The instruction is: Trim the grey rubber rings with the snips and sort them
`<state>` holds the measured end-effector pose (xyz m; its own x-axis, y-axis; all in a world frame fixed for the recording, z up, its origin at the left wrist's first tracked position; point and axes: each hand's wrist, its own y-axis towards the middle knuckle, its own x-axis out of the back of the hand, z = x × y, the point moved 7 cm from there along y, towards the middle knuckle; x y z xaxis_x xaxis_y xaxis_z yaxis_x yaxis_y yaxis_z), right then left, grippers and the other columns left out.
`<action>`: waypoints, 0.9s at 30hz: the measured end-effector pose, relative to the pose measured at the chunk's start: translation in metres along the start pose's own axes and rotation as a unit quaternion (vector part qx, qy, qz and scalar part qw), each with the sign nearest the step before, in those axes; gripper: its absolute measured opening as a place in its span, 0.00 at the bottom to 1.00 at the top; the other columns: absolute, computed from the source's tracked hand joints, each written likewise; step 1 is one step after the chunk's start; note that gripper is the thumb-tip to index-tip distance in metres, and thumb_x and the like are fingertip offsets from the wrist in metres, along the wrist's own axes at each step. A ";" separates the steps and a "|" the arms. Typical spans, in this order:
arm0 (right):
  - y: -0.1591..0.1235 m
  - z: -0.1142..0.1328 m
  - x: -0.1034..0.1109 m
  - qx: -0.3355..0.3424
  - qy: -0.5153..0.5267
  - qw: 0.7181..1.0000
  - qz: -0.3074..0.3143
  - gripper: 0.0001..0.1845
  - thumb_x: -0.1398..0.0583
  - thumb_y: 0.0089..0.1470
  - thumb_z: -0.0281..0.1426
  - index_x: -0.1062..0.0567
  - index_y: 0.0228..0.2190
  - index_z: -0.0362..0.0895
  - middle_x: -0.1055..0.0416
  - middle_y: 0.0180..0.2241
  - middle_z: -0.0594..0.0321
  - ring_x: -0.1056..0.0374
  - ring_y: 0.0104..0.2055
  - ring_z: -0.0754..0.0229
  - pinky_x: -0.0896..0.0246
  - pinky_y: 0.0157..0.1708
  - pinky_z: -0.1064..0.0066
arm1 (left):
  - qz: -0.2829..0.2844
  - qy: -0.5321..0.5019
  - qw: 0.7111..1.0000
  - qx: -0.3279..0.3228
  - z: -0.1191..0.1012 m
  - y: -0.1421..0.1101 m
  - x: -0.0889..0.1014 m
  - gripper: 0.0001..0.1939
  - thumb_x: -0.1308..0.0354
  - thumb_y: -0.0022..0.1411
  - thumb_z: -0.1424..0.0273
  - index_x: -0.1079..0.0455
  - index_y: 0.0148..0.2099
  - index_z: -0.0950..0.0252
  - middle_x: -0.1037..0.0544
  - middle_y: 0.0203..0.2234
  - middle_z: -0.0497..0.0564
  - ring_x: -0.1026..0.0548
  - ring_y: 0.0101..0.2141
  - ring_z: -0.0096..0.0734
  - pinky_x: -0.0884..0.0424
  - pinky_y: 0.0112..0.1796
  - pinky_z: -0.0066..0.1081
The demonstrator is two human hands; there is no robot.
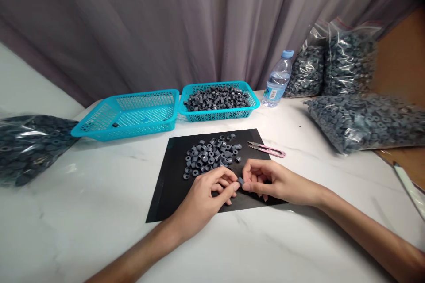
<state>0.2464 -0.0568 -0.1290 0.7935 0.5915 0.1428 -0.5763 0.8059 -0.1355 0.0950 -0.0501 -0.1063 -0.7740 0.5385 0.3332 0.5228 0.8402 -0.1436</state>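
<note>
Between both hands is one small grey ring-shaped plastic part [240, 181], pinched by the fingertips above the black mat [172, 199]. My left hand [212, 190] grips it from the left with thumb and forefinger. From the right, my right hand [265, 179] holds it the same way, its other fingers curled. Just beyond the left hand lies a loose pile of similar grey parts [212, 154], several showing a round hole. Pink-handled thread snips [267, 149] rest at the mat's right edge, blades pointing left.
At the back, a turquoise basket [215, 117] holds many grey parts; another turquoise basket [142, 127] to its left has a dark part inside. A water bottle [278, 80] stands beside them. Bags of parts [365, 119] lie and stand at right, another bag [33, 146] at left.
</note>
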 end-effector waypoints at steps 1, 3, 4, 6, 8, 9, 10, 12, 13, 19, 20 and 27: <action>0.000 0.000 0.000 0.002 0.001 1.000 0.001 0.21 0.36 0.58 0.49 0.30 0.37 0.44 0.35 0.28 0.67 0.38 0.28 0.66 0.37 0.28 0.74 | 0.000 0.001 1.000 -0.001 0.000 0.000 0.000 0.08 0.41 0.66 0.66 0.27 0.39 0.65 0.24 0.33 0.48 0.25 0.28 0.25 0.27 0.31 0.25; 0.000 0.000 0.000 0.004 0.007 1.000 0.002 0.21 0.36 0.58 0.49 0.30 0.37 0.44 0.35 0.28 0.67 0.38 0.28 0.66 0.37 0.28 0.74 | -0.002 0.001 1.000 -0.001 -0.001 0.000 0.000 0.08 0.41 0.66 0.66 0.28 0.39 0.66 0.25 0.33 0.48 0.25 0.28 0.25 0.27 0.31 0.25; -0.001 0.000 0.000 0.005 0.011 1.000 0.001 0.21 0.36 0.59 0.49 0.31 0.37 0.44 0.35 0.29 0.67 0.38 0.28 0.66 0.37 0.28 0.74 | -0.002 0.000 1.000 0.001 -0.001 0.000 0.000 0.08 0.41 0.66 0.65 0.28 0.39 0.66 0.25 0.33 0.48 0.25 0.28 0.25 0.27 0.31 0.25; -0.001 0.001 0.000 0.004 0.018 1.000 -0.003 0.20 0.36 0.59 0.48 0.31 0.38 0.44 0.35 0.29 0.67 0.37 0.28 0.66 0.37 0.28 0.74 | 0.000 -0.005 1.000 0.003 0.000 0.000 0.000 0.08 0.40 0.66 0.65 0.28 0.39 0.66 0.25 0.32 0.48 0.25 0.28 0.26 0.26 0.32 0.25; -0.002 0.001 -0.001 0.002 0.022 1.000 -0.006 0.20 0.36 0.60 0.47 0.32 0.40 0.45 0.34 0.29 0.67 0.38 0.28 0.66 0.37 0.27 0.75 | 0.003 -0.006 1.000 0.004 0.001 -0.001 0.000 0.09 0.41 0.66 0.64 0.28 0.40 0.66 0.25 0.32 0.48 0.25 0.29 0.26 0.26 0.32 0.25; -0.002 0.001 -0.001 0.003 0.022 1.000 -0.006 0.19 0.36 0.60 0.46 0.32 0.41 0.45 0.34 0.29 0.67 0.38 0.28 0.66 0.37 0.27 0.75 | 0.004 -0.005 1.000 0.003 0.001 -0.001 0.000 0.09 0.41 0.66 0.64 0.28 0.40 0.66 0.25 0.31 0.48 0.25 0.29 0.26 0.26 0.32 0.25; -0.002 0.001 -0.001 0.004 0.020 1.000 -0.005 0.19 0.36 0.61 0.46 0.32 0.41 0.45 0.34 0.29 0.68 0.38 0.28 0.66 0.38 0.27 0.75 | 0.004 -0.004 1.000 0.001 0.001 -0.001 0.001 0.09 0.41 0.67 0.64 0.28 0.40 0.66 0.25 0.32 0.48 0.25 0.29 0.27 0.26 0.32 0.26; -0.003 0.001 -0.002 0.008 0.015 1.000 0.000 0.18 0.37 0.61 0.45 0.32 0.42 0.45 0.34 0.30 0.67 0.38 0.28 0.66 0.38 0.27 0.75 | 0.003 -0.003 1.000 -0.004 0.001 -0.001 0.000 0.09 0.42 0.67 0.64 0.28 0.39 0.66 0.25 0.32 0.48 0.25 0.29 0.26 0.26 0.31 0.25; -0.003 0.001 -0.002 0.009 0.013 1.000 0.002 0.18 0.37 0.61 0.45 0.31 0.41 0.45 0.34 0.30 0.67 0.38 0.29 0.66 0.38 0.28 0.75 | 0.004 -0.003 1.000 -0.007 0.001 -0.001 0.000 0.09 0.41 0.67 0.64 0.28 0.39 0.66 0.25 0.33 0.47 0.25 0.29 0.26 0.26 0.31 0.25; -0.001 0.001 -0.001 0.003 0.019 1.000 0.003 0.18 0.39 0.63 0.47 0.31 0.39 0.44 0.32 0.32 0.65 0.36 0.30 0.66 0.36 0.29 0.75 | 0.007 0.005 1.000 -0.004 0.001 0.000 -0.001 0.10 0.42 0.68 0.63 0.30 0.39 0.66 0.27 0.31 0.46 0.25 0.30 0.26 0.26 0.32 0.25; -0.001 0.002 -0.001 0.005 0.019 1.000 0.003 0.18 0.39 0.63 0.47 0.31 0.39 0.44 0.32 0.32 0.65 0.36 0.29 0.66 0.36 0.29 0.75 | 0.008 0.006 1.000 -0.005 0.000 0.000 -0.001 0.10 0.42 0.68 0.63 0.30 0.39 0.66 0.27 0.31 0.46 0.25 0.30 0.26 0.26 0.32 0.25; 0.000 0.003 0.000 0.021 0.015 1.000 -0.017 0.29 0.52 0.69 0.52 0.28 0.34 0.41 0.31 0.30 0.62 0.37 0.27 0.66 0.35 0.28 0.74 | 0.008 0.007 1.000 -0.014 -0.001 -0.001 -0.001 0.12 0.43 0.69 0.62 0.29 0.37 0.66 0.26 0.31 0.47 0.25 0.29 0.25 0.26 0.33 0.25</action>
<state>0.2462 -0.0568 -0.1257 0.8185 0.5626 0.1169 -0.5555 0.8267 -0.0892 0.0955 -0.0514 -0.1050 -0.7609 0.5504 0.3438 0.5446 0.8296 -0.1229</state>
